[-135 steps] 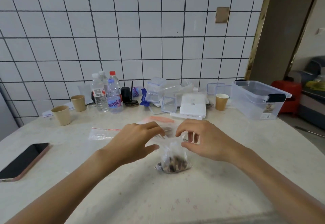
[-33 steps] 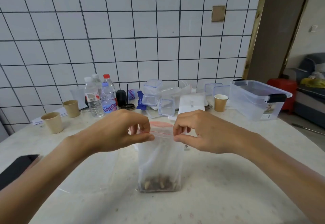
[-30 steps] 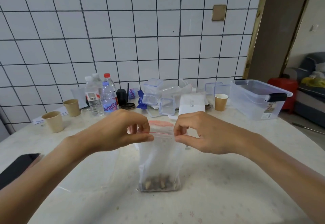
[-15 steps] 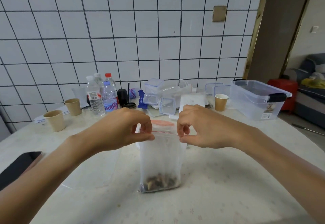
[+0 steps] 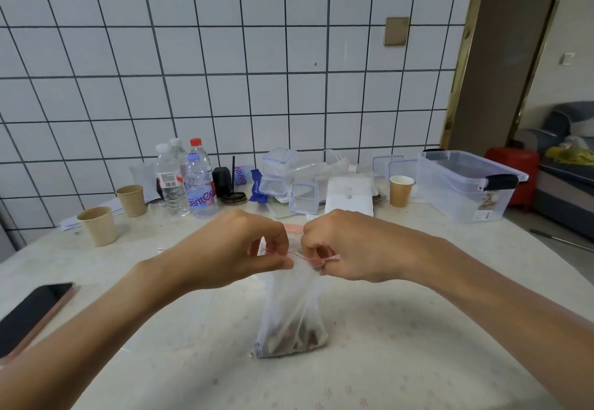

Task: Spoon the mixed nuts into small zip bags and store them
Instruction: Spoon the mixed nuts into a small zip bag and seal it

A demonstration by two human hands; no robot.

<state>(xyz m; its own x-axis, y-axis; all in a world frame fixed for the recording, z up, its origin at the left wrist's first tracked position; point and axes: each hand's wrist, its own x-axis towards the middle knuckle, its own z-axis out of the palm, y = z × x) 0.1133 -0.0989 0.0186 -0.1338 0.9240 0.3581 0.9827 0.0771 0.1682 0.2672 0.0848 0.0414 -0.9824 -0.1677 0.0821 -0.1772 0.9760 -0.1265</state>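
Behind the pinched zip bag [image 5: 291,310], bottle [image 5: 200,189] label unreadable.

A pale speckled table [image 5: 418,329] carried a zip bag [image 5: 291,319] of nuts that stood directly below the fingers. Left of the fingers lay a phone [image 5: 30,314]; beyond them stood three paper cups [image 5: 98,225], water bottles [image 5: 197,186], clear lidded boxes [image 5: 276,171] and a clear storage bin [image 5: 463,186].
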